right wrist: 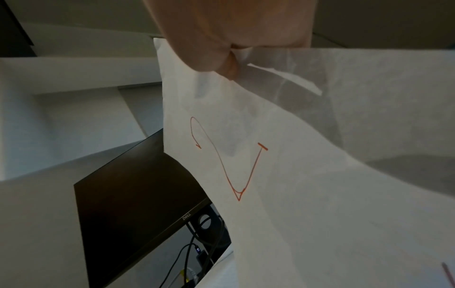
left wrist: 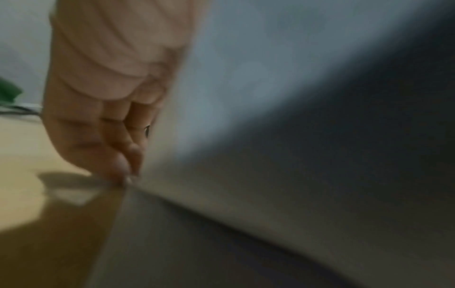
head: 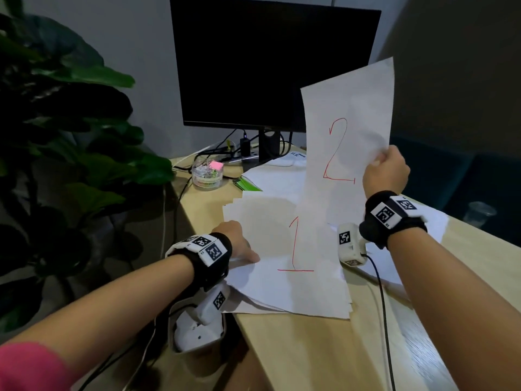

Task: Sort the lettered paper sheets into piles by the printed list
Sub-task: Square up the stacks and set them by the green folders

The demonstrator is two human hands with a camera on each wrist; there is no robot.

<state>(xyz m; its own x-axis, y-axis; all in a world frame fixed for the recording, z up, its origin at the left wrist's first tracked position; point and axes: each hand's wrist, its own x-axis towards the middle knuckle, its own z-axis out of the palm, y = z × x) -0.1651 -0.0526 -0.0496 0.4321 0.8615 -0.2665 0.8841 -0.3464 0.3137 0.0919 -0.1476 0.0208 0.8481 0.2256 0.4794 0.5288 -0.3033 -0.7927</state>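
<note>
Pinched by its right edge, the sheet marked 2 (head: 349,122) is held upright by the right hand (head: 384,172) above the stack topped by 1 (head: 293,258), which is pressed by the flat left hand (head: 235,241).

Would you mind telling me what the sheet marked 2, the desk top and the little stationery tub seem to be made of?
The sheet marked 2, held up by the right hand, looks like thin matte white paper: it bends and light passes through it. The desk top appears to be pale wood or a wood-look laminate, with faint grain and a dull finish. The stationery tub seems clear plastic: its contents show through the wall.
</note>
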